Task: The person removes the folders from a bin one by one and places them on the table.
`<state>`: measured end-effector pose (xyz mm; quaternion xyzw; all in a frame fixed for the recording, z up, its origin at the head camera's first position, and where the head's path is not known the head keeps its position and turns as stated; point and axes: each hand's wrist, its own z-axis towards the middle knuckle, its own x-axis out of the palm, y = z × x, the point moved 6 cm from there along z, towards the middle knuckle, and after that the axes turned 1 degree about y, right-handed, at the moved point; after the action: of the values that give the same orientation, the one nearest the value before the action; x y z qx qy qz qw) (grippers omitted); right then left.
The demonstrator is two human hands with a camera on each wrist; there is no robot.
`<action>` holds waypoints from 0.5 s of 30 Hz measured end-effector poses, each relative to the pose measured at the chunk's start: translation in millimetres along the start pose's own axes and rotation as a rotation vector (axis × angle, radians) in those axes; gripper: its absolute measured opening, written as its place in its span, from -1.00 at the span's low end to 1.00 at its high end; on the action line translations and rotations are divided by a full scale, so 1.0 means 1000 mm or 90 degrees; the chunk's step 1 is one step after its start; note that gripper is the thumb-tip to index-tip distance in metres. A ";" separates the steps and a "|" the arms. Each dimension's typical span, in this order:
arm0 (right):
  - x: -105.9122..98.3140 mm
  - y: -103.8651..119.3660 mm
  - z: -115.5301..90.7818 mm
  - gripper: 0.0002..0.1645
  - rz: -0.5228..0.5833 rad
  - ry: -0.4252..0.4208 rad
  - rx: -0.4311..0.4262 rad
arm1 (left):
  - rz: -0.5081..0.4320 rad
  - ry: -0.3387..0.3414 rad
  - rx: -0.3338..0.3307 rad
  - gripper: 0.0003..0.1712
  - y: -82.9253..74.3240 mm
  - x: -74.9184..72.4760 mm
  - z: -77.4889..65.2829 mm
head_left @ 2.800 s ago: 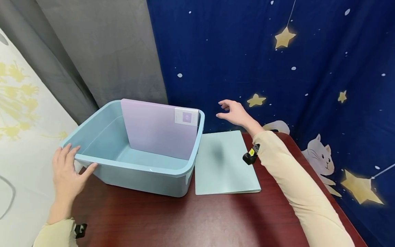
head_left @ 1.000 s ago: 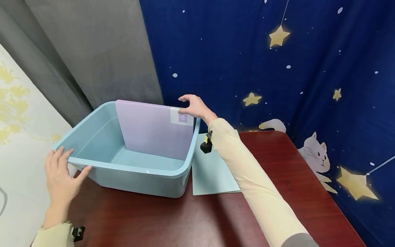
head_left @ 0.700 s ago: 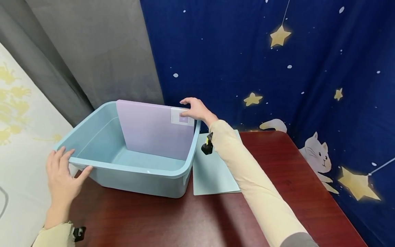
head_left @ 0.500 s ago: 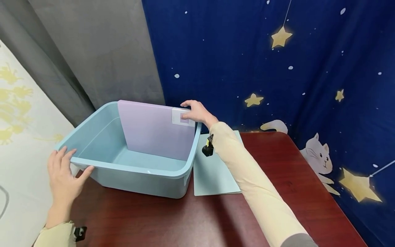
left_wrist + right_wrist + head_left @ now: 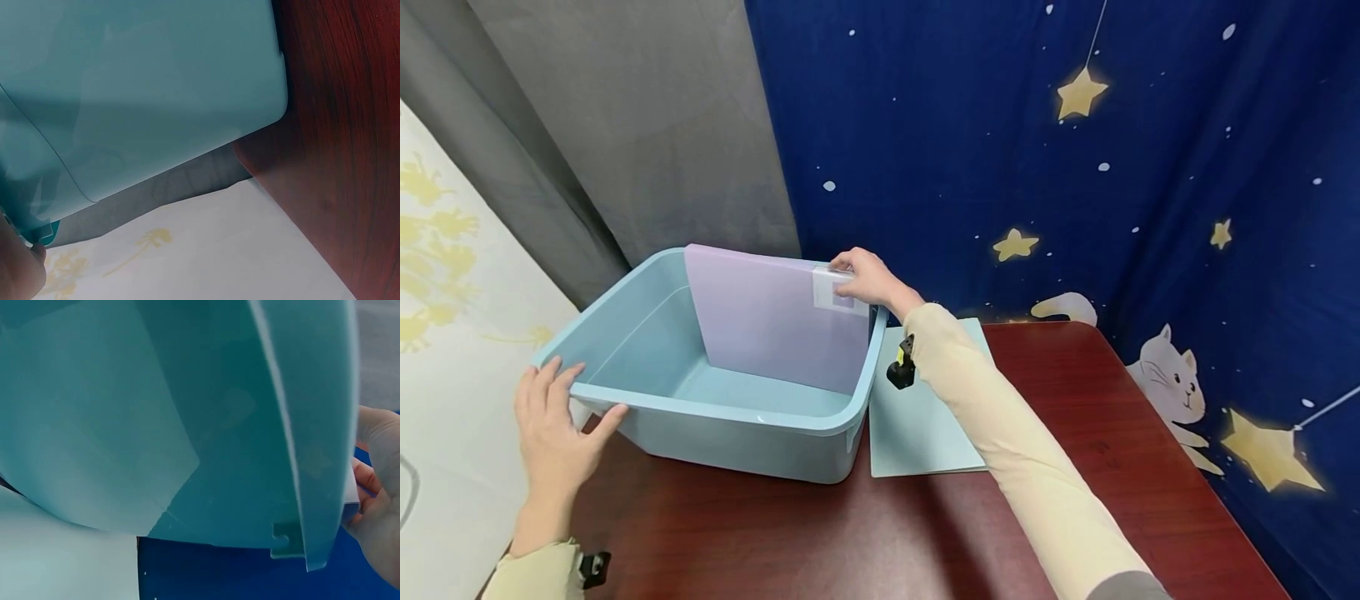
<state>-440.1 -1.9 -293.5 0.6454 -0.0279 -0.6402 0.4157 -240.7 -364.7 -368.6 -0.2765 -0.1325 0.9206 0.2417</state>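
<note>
A light blue plastic tub (image 5: 737, 442) sits on the table, and a lilac file folder (image 5: 767, 325) stands on edge inside it, leaning near the back wall. My right hand (image 5: 872, 279) pinches the folder's top right corner by the white label, thumb in front and fingers behind. In the right wrist view this hand (image 5: 382, 487) shows past the tub's rim, with the folder's corner between the fingers. My left hand (image 5: 559, 433) holds the tub's front left corner, fingers over the rim. Only a bit of that hand (image 5: 19, 265) shows in the left wrist view.
A pale mint folder (image 5: 913, 425) lies flat to the right of the tub, partly under my right forearm. The dark red table (image 5: 760, 533) ends at the right against a navy star curtain (image 5: 940, 125). A grey curtain (image 5: 647, 125) hangs behind the tub.
My right hand has moved left from above the mint folder to the lilac folder's corner, and its fingers have closed on it. The folder's top edge now bows slightly. My left hand stays at the rim.
</note>
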 end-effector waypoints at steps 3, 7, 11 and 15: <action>0.004 0.002 -0.001 -0.56 0.018 0.001 0.005 | 0.003 -0.001 0.002 0.14 -0.001 -0.001 0.000; 0.009 0.003 -0.004 -0.61 0.039 -0.004 0.003 | 0.005 -0.001 0.005 0.14 -0.001 -0.001 0.000; 0.011 0.005 -0.007 -0.65 0.047 -0.025 -0.007 | 0.003 0.005 0.000 0.14 0.000 -0.001 0.000; 0.010 0.007 -0.011 -0.69 0.079 -0.046 -0.013 | 0.009 0.014 -0.002 0.14 -0.001 -0.001 0.000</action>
<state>-425.7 -6.3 -299.4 0.6145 -0.0763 -0.6363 0.4601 -239.5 -364.5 -367.8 -0.2877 -0.1294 0.9190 0.2363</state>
